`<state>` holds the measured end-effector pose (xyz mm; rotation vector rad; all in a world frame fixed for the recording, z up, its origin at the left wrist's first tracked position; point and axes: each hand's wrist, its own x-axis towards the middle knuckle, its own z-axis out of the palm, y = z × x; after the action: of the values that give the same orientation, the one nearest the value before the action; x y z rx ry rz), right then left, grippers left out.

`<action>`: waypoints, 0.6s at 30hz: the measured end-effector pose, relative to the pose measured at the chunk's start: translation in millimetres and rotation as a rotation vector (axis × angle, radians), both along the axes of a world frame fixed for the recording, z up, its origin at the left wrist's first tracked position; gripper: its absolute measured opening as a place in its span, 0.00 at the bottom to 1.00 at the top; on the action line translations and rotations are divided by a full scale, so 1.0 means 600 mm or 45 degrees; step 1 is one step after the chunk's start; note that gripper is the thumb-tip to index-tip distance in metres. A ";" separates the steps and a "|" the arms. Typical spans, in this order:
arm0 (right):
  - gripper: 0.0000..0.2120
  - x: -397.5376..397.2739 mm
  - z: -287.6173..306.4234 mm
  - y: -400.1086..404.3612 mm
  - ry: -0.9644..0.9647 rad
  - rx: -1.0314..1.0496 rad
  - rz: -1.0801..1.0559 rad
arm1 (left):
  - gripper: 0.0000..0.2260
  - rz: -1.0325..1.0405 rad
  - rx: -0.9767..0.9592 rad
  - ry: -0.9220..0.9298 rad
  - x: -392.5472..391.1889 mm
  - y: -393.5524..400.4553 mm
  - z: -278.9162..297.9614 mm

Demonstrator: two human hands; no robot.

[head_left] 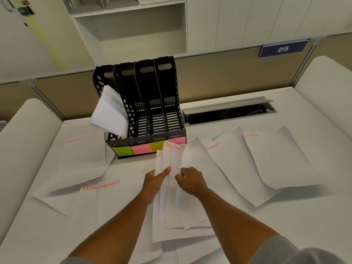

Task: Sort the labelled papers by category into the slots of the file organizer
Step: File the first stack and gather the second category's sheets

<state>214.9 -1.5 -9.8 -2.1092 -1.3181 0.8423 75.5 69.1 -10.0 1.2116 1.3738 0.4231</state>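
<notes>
Both hands (171,180) grip SPORTS sheets (171,159), blocking organizer (148,111) labels.

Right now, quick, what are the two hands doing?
Left hand: closed on the stack of SPORTS papers, thumb on top.
Right hand: closed, pinching a sheet of the same stack.

A blue sign (283,48) at upper right says "015". Loose papers say "FINANCE" (75,140), "ADMIN" (218,135) and "SPORTS" (251,135). The green sticky note (122,151) says "HR".
</notes>
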 end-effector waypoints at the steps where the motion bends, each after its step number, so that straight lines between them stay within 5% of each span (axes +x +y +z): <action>1: 0.16 0.001 0.002 0.002 0.082 -0.004 -0.009 | 0.21 -0.016 0.011 -0.003 0.002 0.000 -0.001; 10: 0.12 0.044 0.011 0.007 0.438 0.077 -0.339 | 0.24 -0.020 0.074 0.190 0.025 -0.004 -0.025; 18: 0.08 0.137 0.002 -0.026 -0.316 0.095 -0.661 | 0.20 -0.086 0.037 0.109 0.049 -0.007 -0.026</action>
<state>297.1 -16.9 -8.5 -2.3895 -0.8225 0.3169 104.8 64.6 -25.4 1.3091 1.3989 0.3484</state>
